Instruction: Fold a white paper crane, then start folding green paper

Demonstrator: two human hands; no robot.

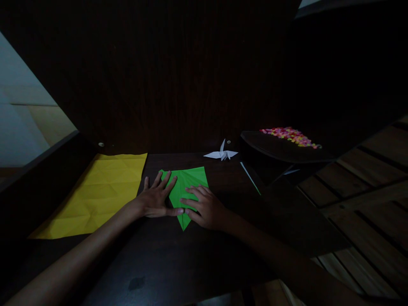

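A partly folded sheet of green origami paper (188, 176) lies on the dark wooden surface, its narrow point toward me. My left hand (156, 199) rests flat on its left side, fingers spread and thumb reaching across the lower part. On the right side of the paper, my right hand (204, 206) presses down with fingers stretched and a little bent. Both thumbs nearly meet over the lower folds. The hands cover parts of the paper's left and right edges.
To the left lies a creased yellow paper sheet (108, 187). A white paper crane (222, 154) sits behind the green paper. Right of it is a thin pale strip (250, 178). Small colourful pieces (291, 135) lie on a dark curved shelf (270, 148). A tall dark panel (191, 76) stands behind.
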